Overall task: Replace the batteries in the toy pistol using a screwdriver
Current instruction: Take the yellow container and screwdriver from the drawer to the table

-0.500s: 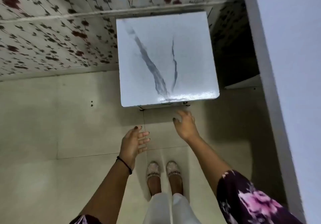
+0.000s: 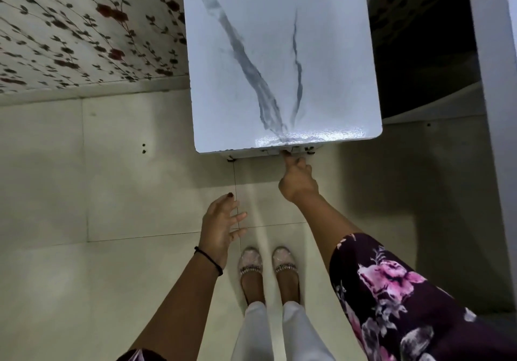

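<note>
No toy pistol, batteries or screwdriver show in the head view. A white cabinet with a marble-patterned top [image 2: 279,52] stands in front of me. My right hand [image 2: 298,178] reaches up to the cabinet's front edge, fingertips touching just under the top at a small fitting there. Whether it grips anything is hidden by the edge. My left hand [image 2: 221,226] hovers lower, over the floor, fingers spread and holding nothing. A black band sits on the left wrist.
Pale floor tiles [image 2: 84,248] spread to the left and below. A floral-papered wall [image 2: 84,33] runs behind the cabinet. A white wall or panel [image 2: 495,108] rises on the right, with a dark gap [image 2: 419,52] beside the cabinet. My feet in light shoes [image 2: 268,265] stand below.
My right hand has moved up from open air to touch the cabinet's front edge. The camera has come closer to the cabinet. My left hand stays open.
</note>
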